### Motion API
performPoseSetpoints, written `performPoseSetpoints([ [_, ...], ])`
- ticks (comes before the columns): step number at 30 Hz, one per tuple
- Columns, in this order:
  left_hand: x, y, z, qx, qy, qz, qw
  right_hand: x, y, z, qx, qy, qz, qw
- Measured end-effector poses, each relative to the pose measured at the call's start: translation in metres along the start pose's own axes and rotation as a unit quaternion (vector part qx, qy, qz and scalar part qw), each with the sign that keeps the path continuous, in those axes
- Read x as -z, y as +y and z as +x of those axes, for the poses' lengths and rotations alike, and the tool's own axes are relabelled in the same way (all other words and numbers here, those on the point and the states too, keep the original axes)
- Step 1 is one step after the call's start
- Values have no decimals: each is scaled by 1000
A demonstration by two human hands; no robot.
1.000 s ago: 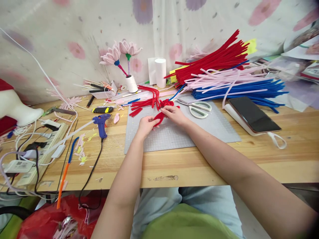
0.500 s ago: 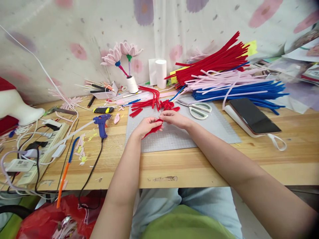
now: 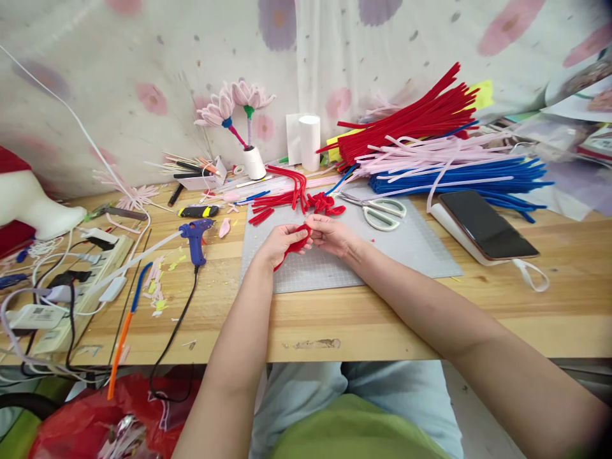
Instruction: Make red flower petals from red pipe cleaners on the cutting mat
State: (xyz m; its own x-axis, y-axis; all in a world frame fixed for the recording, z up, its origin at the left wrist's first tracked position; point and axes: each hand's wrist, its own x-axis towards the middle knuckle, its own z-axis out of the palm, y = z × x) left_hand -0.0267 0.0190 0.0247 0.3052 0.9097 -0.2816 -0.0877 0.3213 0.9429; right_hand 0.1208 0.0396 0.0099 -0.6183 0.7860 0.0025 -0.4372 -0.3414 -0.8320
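Observation:
Over the grey cutting mat point(image 3: 406, 252), my left hand point(image 3: 281, 245) is closed around a red pipe cleaner point(image 3: 297, 234), whose tail sticks out below the palm. My right hand point(image 3: 332, 234) pinches the upper end of the same red pipe cleaner, fingertips touching the left hand's. Part of it is hidden by my fingers. Just beyond lie a bunched red pipe-cleaner piece point(image 3: 321, 203) and several bent red lengths point(image 3: 291, 185). Scissors point(image 3: 382, 210) with pale green handles rest on the mat to the right.
Bundles of red point(image 3: 411, 124), pink and blue pipe cleaners point(image 3: 454, 175) lie at the back right, near a phone point(image 3: 488, 223). A blue glue gun point(image 3: 194, 239), utility knife point(image 3: 198, 211) and power strip point(image 3: 86, 293) are on the left. Pink flowers point(image 3: 248, 95) stand behind.
My right hand has turned slightly, its fingers more spread and a bit lower. More of the red pipe cleaner shows above my left thumb. A tiny red bit now shows on the mat.

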Motion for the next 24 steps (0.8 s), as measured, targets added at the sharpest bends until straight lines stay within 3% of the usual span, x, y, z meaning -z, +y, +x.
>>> performPoseSetpoints([
  [6,0,0,-4,-5,-17,-16,1000,0,-3,1,-11,-13,-20,1000],
  [10,-5,-3,-2,-29,15,-20,999,1,-8,2,-23,-9,-51,998],
  [15,-10,-9,3,-67,82,-48,993,-3,-4,1,35,90,-177,980],
  [21,-12,-10,2,-51,47,-45,997,2,-3,7,140,234,-217,937],
  [24,-13,-11,3,-48,55,-38,997,6,-5,8,144,253,-210,933],
])
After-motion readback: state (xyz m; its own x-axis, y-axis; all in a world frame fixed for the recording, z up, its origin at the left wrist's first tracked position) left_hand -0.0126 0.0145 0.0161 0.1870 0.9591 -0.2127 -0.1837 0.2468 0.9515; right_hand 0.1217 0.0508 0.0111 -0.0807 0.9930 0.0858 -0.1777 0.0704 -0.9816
